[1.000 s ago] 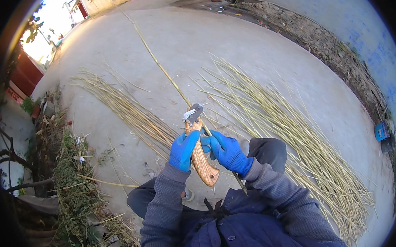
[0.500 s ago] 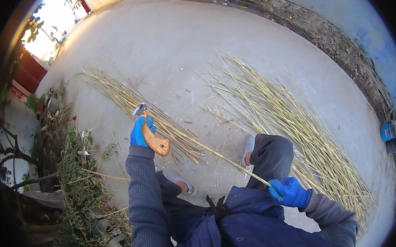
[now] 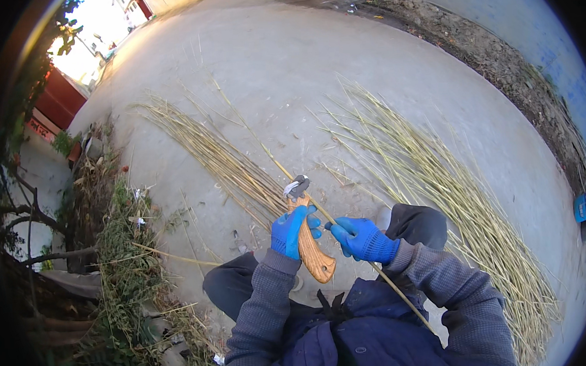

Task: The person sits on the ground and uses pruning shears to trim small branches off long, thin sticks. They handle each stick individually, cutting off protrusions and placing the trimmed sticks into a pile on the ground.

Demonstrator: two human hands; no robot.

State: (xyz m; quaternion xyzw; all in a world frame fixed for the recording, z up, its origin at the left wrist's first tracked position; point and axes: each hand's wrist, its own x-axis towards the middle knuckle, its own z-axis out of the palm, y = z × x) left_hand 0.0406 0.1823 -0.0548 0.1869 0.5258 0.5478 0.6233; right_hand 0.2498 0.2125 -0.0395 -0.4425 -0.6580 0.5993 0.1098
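Observation:
My left hand (image 3: 288, 233), in a blue work glove, is wrapped around a tool with a curved wooden handle (image 3: 314, 251) and a short grey and white head. A long thin stalk (image 3: 405, 300) passes at that head, reaching away over the ground and back past my right side. My right hand (image 3: 367, 239), also gloved in blue, grips the stalk just nearer to me than the tool. Whether the head touches or clasps the stalk, I cannot tell. Beyond my left hand lies a bundle of straight brown stalks (image 3: 222, 150).
A larger pile of pale yellow-green stalks (image 3: 452, 191) spreads on the concrete to the right. Dry brush and leafy plants (image 3: 135, 271) line the left side. A blue bucket (image 3: 583, 207) stands at the far right, near a strip of dirt (image 3: 492, 60) along the wall.
My left hand has moved right and nearer with the tool. My right hand has moved left and farther along the stalk, so both hands are close together. The stalk now points farther away.

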